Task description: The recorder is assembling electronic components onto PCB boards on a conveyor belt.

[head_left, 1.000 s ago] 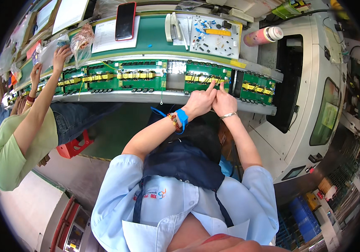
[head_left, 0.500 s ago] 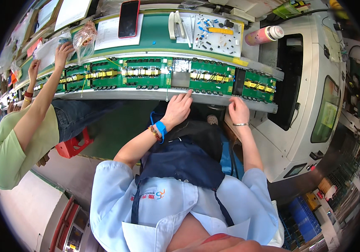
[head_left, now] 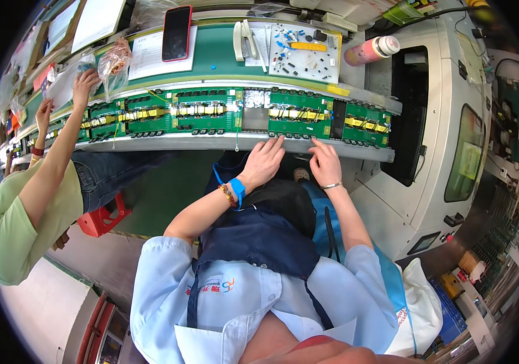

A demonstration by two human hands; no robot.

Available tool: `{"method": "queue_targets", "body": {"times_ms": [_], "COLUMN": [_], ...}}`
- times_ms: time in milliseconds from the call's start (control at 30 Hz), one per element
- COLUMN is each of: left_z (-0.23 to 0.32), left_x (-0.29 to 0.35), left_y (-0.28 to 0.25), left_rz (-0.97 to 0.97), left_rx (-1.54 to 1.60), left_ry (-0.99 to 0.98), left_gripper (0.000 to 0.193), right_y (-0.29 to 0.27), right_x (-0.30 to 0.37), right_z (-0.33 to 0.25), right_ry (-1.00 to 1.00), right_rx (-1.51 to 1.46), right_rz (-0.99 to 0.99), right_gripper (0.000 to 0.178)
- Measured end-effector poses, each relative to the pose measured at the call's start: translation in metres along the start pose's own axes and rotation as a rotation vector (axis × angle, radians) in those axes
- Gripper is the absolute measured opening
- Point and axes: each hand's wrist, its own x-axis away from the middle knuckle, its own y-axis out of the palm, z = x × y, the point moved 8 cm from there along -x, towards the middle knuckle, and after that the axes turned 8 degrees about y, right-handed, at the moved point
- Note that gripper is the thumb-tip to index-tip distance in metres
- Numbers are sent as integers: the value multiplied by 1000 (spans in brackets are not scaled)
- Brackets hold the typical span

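My left hand lies with its fingers stretched out, the tips on the front rail below a green circuit board. That board carries yellow parts along its middle and black parts along its edges. My right hand is at the same rail, index finger extended toward the board's right front edge, other fingers loosely bent. Neither hand visibly holds anything. To the left, beyond a gap, stands another such board; a shorter-looking one is to the right, past a dark gap.
Behind the line are a white tray of loose components, a phone, white cutters and a pink bottle. At right stands a pale machine. A co-worker in a green shirt reaches over the line at left.
My right hand has moved left and up to the rail, its index finger now extended. My left hand has shifted slightly along the rail. The whole view has shifted a little.
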Motion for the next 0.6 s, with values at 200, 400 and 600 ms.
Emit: {"method": "queue_targets", "body": {"times_ms": [200,400,600], "left_z": [9,-6,-65], "left_x": [-14,-17,-60], "left_y": [-7,-37,-56], "left_rz": [32,193,236], "left_rx": [-1,108,36], "left_ry": [42,-35,-223], "left_gripper": [29,33,37], "right_y": [2,-34,-57], "right_x": [-7,-24,-71], "right_z": [-9,7,29], "right_ry": [-61,5,174], "right_rx": [-8,-73,-187], "right_rz": [-26,104,199], "right_gripper": [12,12,14]}}
